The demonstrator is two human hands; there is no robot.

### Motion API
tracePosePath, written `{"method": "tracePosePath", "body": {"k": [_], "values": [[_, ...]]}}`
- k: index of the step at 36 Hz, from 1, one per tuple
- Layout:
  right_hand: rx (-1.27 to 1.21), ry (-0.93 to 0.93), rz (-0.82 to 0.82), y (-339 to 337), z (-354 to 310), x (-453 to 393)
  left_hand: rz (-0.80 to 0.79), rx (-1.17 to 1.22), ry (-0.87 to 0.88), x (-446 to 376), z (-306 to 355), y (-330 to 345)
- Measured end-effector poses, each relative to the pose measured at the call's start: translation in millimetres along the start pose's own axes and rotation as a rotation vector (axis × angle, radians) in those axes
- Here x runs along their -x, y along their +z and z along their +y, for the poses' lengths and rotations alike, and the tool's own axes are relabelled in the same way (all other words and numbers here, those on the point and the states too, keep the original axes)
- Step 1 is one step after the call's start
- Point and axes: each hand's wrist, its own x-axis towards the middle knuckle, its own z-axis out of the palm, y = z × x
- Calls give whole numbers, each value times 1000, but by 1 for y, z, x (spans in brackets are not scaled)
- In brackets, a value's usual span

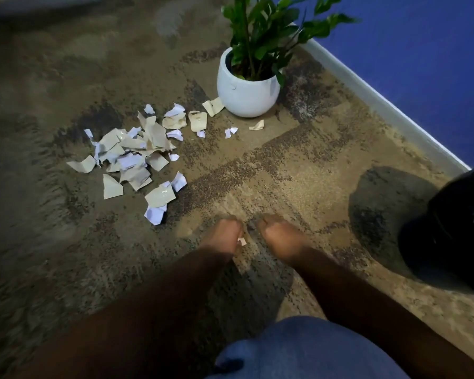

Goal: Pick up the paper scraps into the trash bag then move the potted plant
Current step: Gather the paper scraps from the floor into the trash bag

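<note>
Torn beige and white paper scraps [137, 154] lie in a loose heap on the carpet, left of a white pot [246, 88] holding a green plant [268, 28]. Some scraps lie against the pot's base. A black trash bag [449, 233] sits at the right edge. My left hand [222, 236] and my right hand [279, 239] are low over the carpet, side by side, both blurred with fingers curled down. A small pale scrap [241, 241] shows at the inner edge of my left hand. Nothing is visible in my right hand.
Brown patterned carpet [271, 165] covers the floor. A white baseboard [389, 108] and blue wall [422, 50] run diagonally behind the plant. My denim-clad knee [307, 351] fills the bottom middle.
</note>
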Motion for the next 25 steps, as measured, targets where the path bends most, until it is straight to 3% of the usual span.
{"method": "tracePosePath", "body": {"k": [3, 9, 25], "values": [[-180, 177, 50, -9, 3, 0, 50, 6, 33, -5, 4, -14], [-379, 361, 153, -30, 29, 9, 152, 113, 35, -20, 28, -49], [-211, 557, 471, -176, 120, 91, 318, 129, 390, -44, 222, -128]]}}
